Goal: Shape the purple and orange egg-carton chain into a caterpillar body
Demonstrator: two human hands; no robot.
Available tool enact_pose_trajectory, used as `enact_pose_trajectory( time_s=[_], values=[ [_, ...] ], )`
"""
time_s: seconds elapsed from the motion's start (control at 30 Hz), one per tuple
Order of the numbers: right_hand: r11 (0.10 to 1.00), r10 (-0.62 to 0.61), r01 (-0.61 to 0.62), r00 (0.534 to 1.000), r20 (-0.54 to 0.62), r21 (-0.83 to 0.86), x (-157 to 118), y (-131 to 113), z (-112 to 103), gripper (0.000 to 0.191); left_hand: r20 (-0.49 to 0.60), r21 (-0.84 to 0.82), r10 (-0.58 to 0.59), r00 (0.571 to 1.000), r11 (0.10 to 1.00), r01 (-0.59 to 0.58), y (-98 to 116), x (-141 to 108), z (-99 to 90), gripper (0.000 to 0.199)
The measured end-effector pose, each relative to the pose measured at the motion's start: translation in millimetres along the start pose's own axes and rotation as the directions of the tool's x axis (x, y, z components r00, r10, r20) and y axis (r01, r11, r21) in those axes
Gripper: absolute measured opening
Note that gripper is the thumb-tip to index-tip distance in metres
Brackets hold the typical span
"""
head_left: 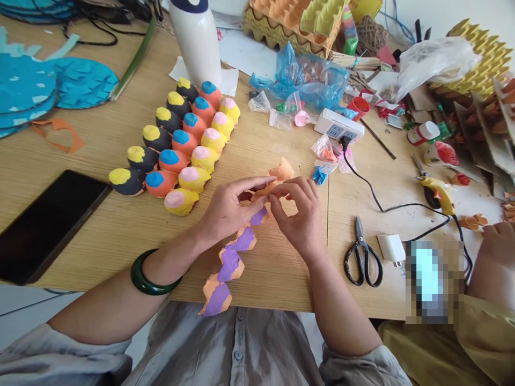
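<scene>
An orange egg-carton strip (230,265) slants across the table's front edge, purple clay pressed into several of its cups. My left hand (231,206) is closed around its upper part, below the bare orange far end. At the same part, my right hand (300,214) has thumb and forefinger pinched at the strip's edge; any clay between these fingertips is hidden. To the left stand rows of painted-looking egg-carton cups (193,131): black with yellow tops, orange with blue tops, yellow with pink tops. A dark green bangle (155,273) circles my left wrist.
A phone (52,222) lies left, with a white bottle (197,45) behind the cups. Right are scissors (362,257), a white charger (391,248), a power strip (339,126) and a yellow glue gun (438,194). Another person's hand (497,241) rests at far right.
</scene>
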State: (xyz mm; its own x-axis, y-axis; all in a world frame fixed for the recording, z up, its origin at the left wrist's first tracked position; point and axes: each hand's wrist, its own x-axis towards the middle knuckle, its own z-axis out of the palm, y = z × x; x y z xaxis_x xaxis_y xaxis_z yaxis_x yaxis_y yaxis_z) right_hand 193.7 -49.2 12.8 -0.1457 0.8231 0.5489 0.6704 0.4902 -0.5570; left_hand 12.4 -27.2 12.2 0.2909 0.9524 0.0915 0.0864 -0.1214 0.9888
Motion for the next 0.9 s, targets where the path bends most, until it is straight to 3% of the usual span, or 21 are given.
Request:
enact_pose_trajectory(
  time_s=[0.2,0.5,0.73,0.9],
  values=[
    [0.997,0.049,-0.05,0.999,0.022,0.057,-0.9,-0.3,2.3,0.011,0.01,-0.069,-0.074,0.997,0.995,0.074,1.5,0.7,0.3,0.049],
    [0.917,0.265,-0.269,0.963,0.055,0.294,-1.4,1.4,6.2,0.008,0.029,-0.148,-0.12,0.992,0.981,0.123,1.5,1.2,0.2,0.042],
    [0.652,0.461,-0.51,0.854,0.24,0.561,1.5,2.9,7.5,0.014,0.033,-0.231,-0.161,0.986,0.959,0.164,-8.0,5.8,-1.9,0.046],
    [0.52,0.508,-0.557,0.811,0.29,0.647,2.9,0.1,5.6,0.022,0.014,-0.241,-0.175,0.984,0.955,0.173,-8.4,7.7,-1.4,0.041]
  ],
)
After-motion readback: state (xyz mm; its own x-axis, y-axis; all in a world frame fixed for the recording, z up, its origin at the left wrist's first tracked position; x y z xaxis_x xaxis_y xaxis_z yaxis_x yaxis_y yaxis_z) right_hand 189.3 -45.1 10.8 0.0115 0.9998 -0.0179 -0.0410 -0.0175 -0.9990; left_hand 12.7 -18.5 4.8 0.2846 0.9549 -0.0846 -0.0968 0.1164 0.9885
